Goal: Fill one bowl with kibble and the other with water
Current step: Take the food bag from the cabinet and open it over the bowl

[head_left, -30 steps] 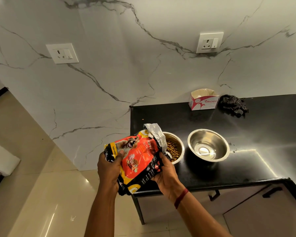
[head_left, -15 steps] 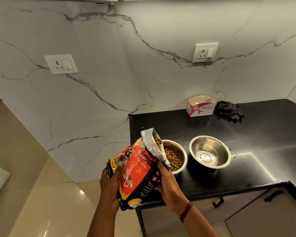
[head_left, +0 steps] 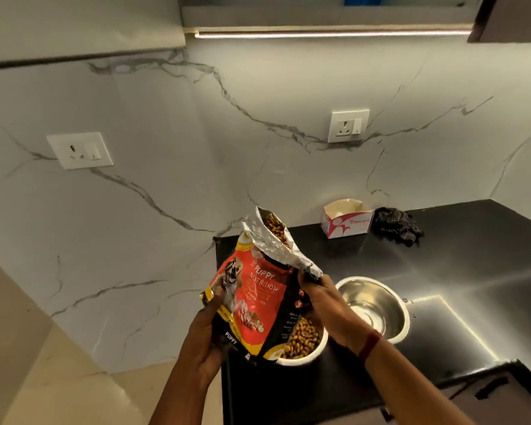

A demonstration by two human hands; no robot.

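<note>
A black table (head_left: 460,271) fills the lower right of the frame under a white marble wall (head_left: 166,124). Nearest, the left hand (head_left: 206,342) curls round the bottom left corner of a red bag (head_left: 252,296). The right hand (head_left: 322,305) pinches the bag's right edge below the torn foil top. The bag stands nearly upright, its open mouth pointing up and slightly right. Behind its lower edge a bowl (head_left: 310,357) holds kibble (head_left: 304,335); just right sits a second bowl (head_left: 377,305). Farther back lie a carton (head_left: 347,223) and a dark cloth (head_left: 397,225).
</note>
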